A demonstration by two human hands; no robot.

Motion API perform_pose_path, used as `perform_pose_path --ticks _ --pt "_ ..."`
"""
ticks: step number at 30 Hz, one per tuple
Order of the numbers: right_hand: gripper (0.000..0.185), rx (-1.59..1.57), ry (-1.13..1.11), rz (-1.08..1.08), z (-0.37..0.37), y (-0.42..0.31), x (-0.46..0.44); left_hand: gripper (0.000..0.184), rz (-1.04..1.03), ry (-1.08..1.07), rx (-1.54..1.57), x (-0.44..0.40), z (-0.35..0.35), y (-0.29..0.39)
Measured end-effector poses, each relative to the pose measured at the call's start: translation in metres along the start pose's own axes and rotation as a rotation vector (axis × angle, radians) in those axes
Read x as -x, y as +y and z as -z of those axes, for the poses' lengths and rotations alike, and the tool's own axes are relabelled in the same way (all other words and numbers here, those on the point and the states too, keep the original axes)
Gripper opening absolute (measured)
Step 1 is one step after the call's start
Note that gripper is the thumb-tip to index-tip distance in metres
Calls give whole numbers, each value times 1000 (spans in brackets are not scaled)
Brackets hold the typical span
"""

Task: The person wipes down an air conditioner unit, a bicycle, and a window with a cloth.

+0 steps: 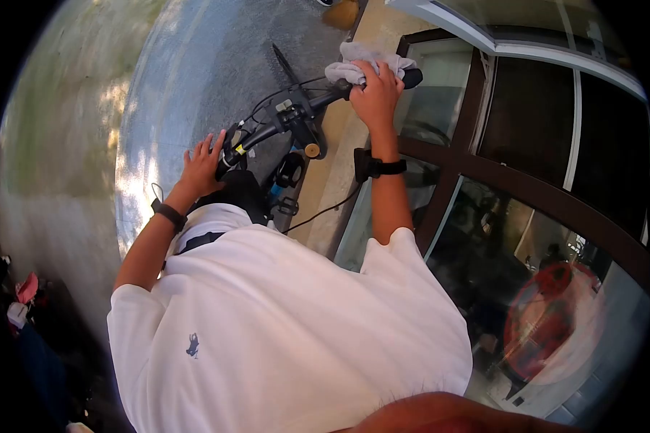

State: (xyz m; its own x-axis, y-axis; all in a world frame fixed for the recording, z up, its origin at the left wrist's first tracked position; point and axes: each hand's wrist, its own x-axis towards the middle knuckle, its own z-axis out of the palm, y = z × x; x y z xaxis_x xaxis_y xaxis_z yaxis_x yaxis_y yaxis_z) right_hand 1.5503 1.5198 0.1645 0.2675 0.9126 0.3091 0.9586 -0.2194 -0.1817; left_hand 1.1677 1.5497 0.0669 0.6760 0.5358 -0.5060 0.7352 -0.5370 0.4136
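In the head view, a bicycle with a black handlebar (pixel 265 134) stands in front of me. My right hand (pixel 377 94) is closed on a light grey cloth (pixel 359 56), pressing it around the handlebar near the right grip (pixel 412 78), whose dark end sticks out past the cloth. At the other end of the bar, my left hand (pixel 201 167) rests against the left grip area with its fingers stretched and apart; its thumb side is partly hidden. Cables loop in front of the stem. A pedal (pixel 287 206) shows lower down.
Glass doors with dark brown frames (pixel 458 162) stand close on my right, over a tan ledge (pixel 325 191). A red round object (pixel 552 321) shows in or behind the glass. Grey concrete floor (pixel 173 79) lies ahead and left. Assorted items, one pink (pixel 27 287), sit at lower left.
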Motion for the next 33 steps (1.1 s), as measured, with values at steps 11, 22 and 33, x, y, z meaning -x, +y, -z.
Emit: perform_pose_path --ticks 11,22,33 --pt "37 118 173 -374 17 62 -3 119 -48 -109 352 -18 -21 -43" --pt "53 290 96 -675 33 17 71 65 -323 381 295 -31 1 -76" --pt "54 228 4 -808 50 9 93 37 -447 119 33 -69 35 -84"
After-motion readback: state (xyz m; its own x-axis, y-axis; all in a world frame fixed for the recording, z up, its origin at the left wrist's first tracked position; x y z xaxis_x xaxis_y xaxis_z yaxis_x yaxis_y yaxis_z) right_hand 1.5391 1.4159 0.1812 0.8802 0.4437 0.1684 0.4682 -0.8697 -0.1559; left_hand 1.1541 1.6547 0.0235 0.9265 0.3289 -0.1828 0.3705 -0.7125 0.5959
